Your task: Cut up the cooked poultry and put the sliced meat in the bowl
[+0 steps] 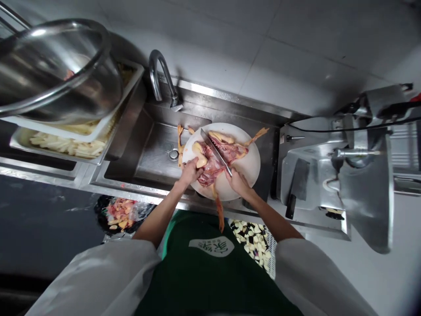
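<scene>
An opened-out raw bird carcass (215, 162), a chicken or duck, lies on a round white cutting board (248, 169) set over the right side of the sink. Its yellow feet stick out past the board's edge. My right hand (238, 181) is closed round the handle of a knife (215, 151), whose long blade lies slantwise across the carcass, pointing away to the left. On the board's left side my left hand (191, 171) grips the carcass by a pale, fatty leg piece; some of its fingers are hidden.
At the left, a big steel bowl (112, 87) sits on trays of cut pale strips (66, 145). A faucet (159, 72) rises behind the sink basin (154, 153). Below are a bin of scraps (121, 213) and a basket of eggplant chunks (255, 241). Rightward stand a cleaver (299, 180) and slicing machine (365, 175).
</scene>
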Demonstrator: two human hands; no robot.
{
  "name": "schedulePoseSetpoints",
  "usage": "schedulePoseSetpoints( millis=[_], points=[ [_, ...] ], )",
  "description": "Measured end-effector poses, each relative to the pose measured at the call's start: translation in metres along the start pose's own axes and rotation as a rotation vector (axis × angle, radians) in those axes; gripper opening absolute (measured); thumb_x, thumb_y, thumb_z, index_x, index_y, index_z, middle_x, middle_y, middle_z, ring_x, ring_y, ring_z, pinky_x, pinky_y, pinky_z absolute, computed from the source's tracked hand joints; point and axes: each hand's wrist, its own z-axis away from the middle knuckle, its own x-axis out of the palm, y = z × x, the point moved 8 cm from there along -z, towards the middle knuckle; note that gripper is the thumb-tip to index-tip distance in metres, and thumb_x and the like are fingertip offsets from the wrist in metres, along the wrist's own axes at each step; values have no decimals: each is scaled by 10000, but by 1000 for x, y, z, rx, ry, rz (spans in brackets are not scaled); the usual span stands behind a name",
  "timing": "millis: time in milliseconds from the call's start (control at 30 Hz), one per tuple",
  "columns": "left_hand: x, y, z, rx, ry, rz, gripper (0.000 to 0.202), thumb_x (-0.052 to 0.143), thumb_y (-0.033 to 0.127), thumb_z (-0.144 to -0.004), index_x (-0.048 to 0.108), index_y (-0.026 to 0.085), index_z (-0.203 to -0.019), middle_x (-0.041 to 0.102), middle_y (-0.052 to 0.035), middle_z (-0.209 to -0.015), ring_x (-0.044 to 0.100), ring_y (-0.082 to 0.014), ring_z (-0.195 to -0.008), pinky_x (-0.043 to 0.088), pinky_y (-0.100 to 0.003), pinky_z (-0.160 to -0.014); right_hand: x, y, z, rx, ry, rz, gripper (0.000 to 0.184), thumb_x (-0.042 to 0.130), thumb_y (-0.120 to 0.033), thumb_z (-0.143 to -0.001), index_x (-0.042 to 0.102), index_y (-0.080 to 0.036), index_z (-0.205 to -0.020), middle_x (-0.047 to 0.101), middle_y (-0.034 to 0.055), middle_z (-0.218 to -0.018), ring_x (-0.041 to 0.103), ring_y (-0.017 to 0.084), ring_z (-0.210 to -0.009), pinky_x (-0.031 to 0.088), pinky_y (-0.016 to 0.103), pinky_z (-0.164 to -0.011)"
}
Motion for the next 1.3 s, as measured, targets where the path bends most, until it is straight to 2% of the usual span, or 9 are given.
schedulePoseSetpoints(
  millis=[100, 200, 433, 600, 733, 833, 967, 1133, 1300],
  points=[
    [-4, 0, 1, -24, 48, 2, 382, 599, 283, -859, 607, 174, -1225, 707, -157, -1116, 597, -367, -1167, 387, -494, -1031, 6, 12, 8, -37, -2, -14, 449, 323, -495, -1083, 535, -176, -1317, 724, 160, -1159, 694, 254, -1079, 443, 283, -855],
    [-3, 4, 2, -5, 14, 18, 378, 575, 275, -869, 603, 173, -1232, 710, -148, -1124, 604, -365, -1159, 391, -494, -1015, 17, 28, 20, -6, -39, -3, 401, 379, -471, -1078, 562, -161, -1255, 741, 158, -1078, 711, 249, -1028, 434, 271, -821],
    [-6, 1, 1, 17, 17, -14, 360, 569, 206, -850, 623, 202, -1206, 724, -113, -1108, 615, -345, -1140, 387, -457, -992, 28, 27, 1, -53, 57, -10, 418, 364, -485, -1078, 573, -168, -1253, 742, 146, -1090, 702, 253, -1037, 429, 276, -818],
    [-12, -10, 10, -76, 66, -72, 314, 584, 250, -869, 622, 190, -1175, 720, -134, -1065, 619, -352, -1113, 384, -451, -962, 54, 91, 48, 26, -26, 38, 333, 432, -436, -1068, 583, -166, -1193, 754, 115, -993, 716, 239, -936, 402, 263, -741],
    [-17, -18, 18, -110, 69, -46, 275, 579, 280, -891, 612, 202, -1152, 716, -123, -1072, 613, -342, -1123, 379, -441, -948, 53, 122, 76, 19, -44, 115, 294, 442, -414, -1069, 592, -163, -1101, 750, 111, -937, 717, 237, -888, 365, 264, -686],
    [-17, -20, 21, -108, 53, -17, 232, 581, 289, -896, 611, 211, -1111, 715, -113, -1060, 613, -333, -1118, 378, -432, -939, 42, 111, 79, -14, -3, 136, 317, 421, -439, -1069, 594, -173, -1073, 749, 105, -881, 717, 244, -841, 348, 271, -662],
    [-16, -22, 24, -129, 55, -3, 238, 582, 310, -906, 600, 209, -1121, 713, -107, -1044, 625, -318, -1075, 380, -426, -936, 36, 70, 67, 0, 66, 117, 368, 373, -459, -1079, 580, -164, -1154, 761, 121, -906, 725, 244, -831, 373, 270, -673],
    [-15, -18, 25, -133, 43, -3, 220, 571, 304, -917, 599, 204, -1111, 716, -102, -1032, 627, -313, -1065, 388, -427, -931, 37, 16, 24, -26, 64, 84, 445, 337, -498, -1081, 556, -154, -1259, 759, 147, -971, 730, 250, -908, 444, 287, -779],
    [-17, -11, 23, -84, 17, -41, 206, 582, 246, -887, 623, 206, -1085, 721, -108, -1066, 618, -328, -1110, 380, -443, -951, 14, -29, -19, -87, 91, -4, 527, 275, -509, -1086, 531, -145, -1369, 740, 173, -1097, 707, 264, -1039, 466, 312, -873]
  ],
)
